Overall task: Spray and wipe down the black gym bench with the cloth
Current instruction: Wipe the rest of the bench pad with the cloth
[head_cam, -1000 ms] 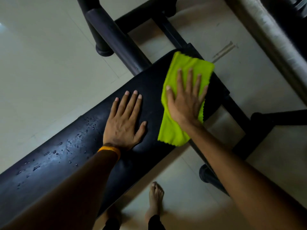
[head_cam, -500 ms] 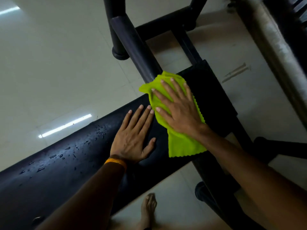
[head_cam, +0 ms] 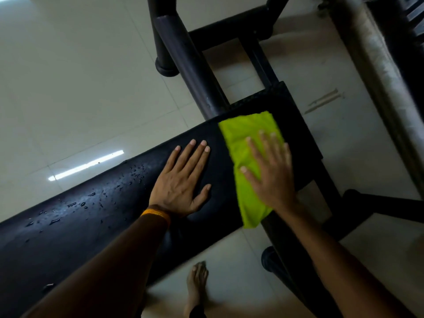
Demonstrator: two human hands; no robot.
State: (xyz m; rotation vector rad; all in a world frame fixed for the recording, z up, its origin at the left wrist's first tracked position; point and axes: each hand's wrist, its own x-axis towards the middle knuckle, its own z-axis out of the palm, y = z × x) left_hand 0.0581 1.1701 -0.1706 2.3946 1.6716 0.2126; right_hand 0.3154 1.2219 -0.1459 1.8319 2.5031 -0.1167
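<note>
While the right hand presses flat on the bright lime-green cloth, fingers spread and released rather than clenched, the cloth lies as a folded oblong of soft fabric near the far end of the black padded worktop, its lower corner hanging over the near edge. The left hand, an orange band at the wrist, rests palm-down just beside the cloth, fingers extended and grasping nothing. The worktop's smooth, slightly glossy upholstery carries scattered water droplets left of that hand, and round black metal frame tubes stand over pale glossy floor tiles.
</note>
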